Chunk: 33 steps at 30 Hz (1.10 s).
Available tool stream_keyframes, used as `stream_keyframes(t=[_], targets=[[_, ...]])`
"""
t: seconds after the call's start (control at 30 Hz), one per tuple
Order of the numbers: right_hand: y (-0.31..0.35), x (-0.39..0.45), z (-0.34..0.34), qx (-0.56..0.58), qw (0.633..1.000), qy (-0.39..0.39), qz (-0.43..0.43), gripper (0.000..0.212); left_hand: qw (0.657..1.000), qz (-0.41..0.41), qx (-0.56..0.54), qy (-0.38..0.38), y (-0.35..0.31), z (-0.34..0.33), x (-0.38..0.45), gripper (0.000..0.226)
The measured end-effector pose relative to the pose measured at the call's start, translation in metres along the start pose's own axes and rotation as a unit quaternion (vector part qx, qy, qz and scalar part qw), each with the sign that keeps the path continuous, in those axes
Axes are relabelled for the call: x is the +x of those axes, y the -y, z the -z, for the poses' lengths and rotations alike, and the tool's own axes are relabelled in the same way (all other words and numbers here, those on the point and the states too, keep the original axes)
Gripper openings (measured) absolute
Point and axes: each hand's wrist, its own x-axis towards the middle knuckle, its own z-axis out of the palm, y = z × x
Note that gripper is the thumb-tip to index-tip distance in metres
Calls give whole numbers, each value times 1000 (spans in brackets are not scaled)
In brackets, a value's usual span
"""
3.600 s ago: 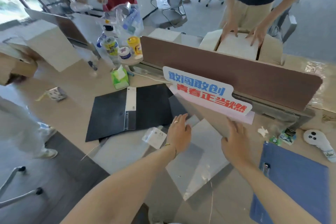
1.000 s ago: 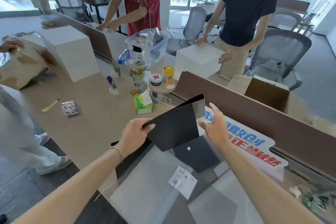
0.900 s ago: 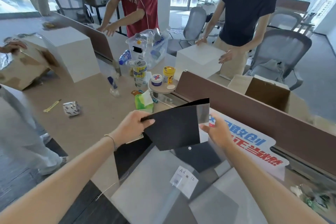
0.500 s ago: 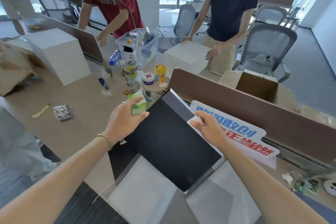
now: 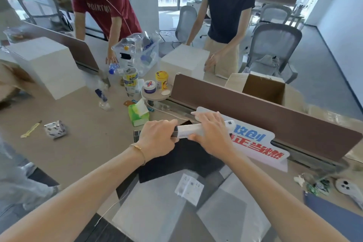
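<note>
A black folder point(image 5: 186, 159) lies shut on the tan desk, its white spine strip point(image 5: 188, 132) facing up along the far edge. My left hand point(image 5: 157, 139) grips the left end of that spine, fingers curled over it. My right hand point(image 5: 213, 133) lies flat across the spine's right part, fingers stretched forward and pressing down. Clear plastic sleeves point(image 5: 157, 212) with a small white label point(image 5: 189, 186) lie under and in front of the folder.
A white sign with blue and red characters point(image 5: 255, 143) leans on the brown partition point(image 5: 255, 110). A green tissue pack point(image 5: 137, 114), jars point(image 5: 162, 79), a tape roll point(image 5: 56, 129) and a white box point(image 5: 47, 65) stand left. A blue folder point(image 5: 334, 218) lies right. Two people work across the desk.
The black cover I held up open has swung down and the folder now lies shut on the desk. Both hands moved onto its spine.
</note>
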Motion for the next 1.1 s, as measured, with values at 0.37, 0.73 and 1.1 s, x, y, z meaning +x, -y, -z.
stream_keyframes(t=[0.37, 0.73, 1.1], targets=[[-48, -56, -18, 321, 854, -90, -398, 114, 860, 273, -426, -64, -8, -43, -4, 20], [-88, -101, 20, 488, 716, -188, -462, 28, 775, 234, -586, -46, -87, -93, -23, 31], [-181, -217, 93, 408, 764, -191, -462, 26, 785, 186, -589, 51, -218, -123, 16, 25]])
